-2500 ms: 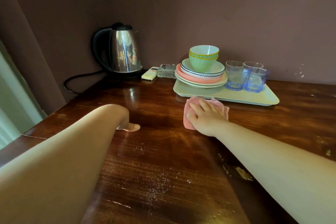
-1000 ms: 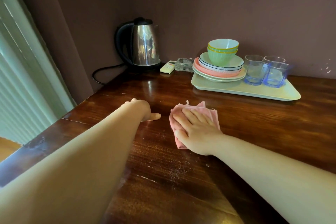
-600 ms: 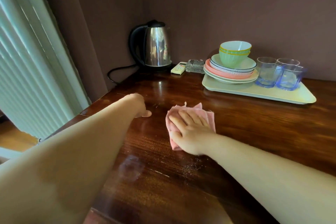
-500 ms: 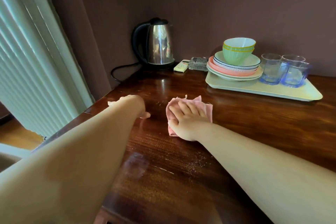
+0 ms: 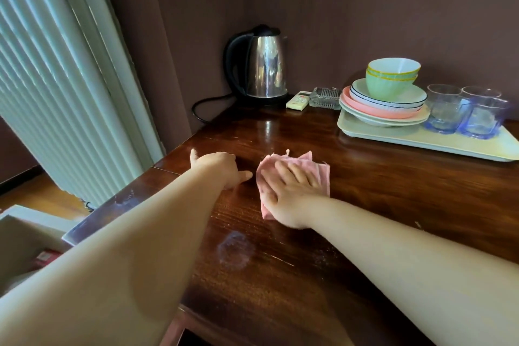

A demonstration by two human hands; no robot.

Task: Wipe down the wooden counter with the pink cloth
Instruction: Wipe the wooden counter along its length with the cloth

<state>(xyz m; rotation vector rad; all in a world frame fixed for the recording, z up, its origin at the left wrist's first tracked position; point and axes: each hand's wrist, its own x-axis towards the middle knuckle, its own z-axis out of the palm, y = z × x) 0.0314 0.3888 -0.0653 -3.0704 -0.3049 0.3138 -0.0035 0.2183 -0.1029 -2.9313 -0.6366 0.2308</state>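
Note:
A folded pink cloth [image 5: 320, 170] lies flat on the dark wooden counter [image 5: 379, 205], left of its middle. My right hand [image 5: 289, 191] presses down on the cloth with straight, spread fingers and covers most of it. My left hand [image 5: 219, 167] rests on the bare wood just left of the cloth, near the counter's left edge, fingers loosely spread, holding nothing. A pale ring-shaped smear [image 5: 234, 251] and fine dust specks show on the wood in front of the cloth.
A steel kettle [image 5: 262, 64] with a black cord stands in the back left corner. Beside it lie a small remote [image 5: 299, 100] and a glass ashtray [image 5: 324, 98]. A cream tray [image 5: 421, 139] at the back right carries stacked plates, green bowls [image 5: 391, 80] and blue glasses [image 5: 463, 112].
My right hand has slid the cloth from in front of the tray leftward and nearer, toward my left hand, and kept it there. The view has turned left; more curtain shows.

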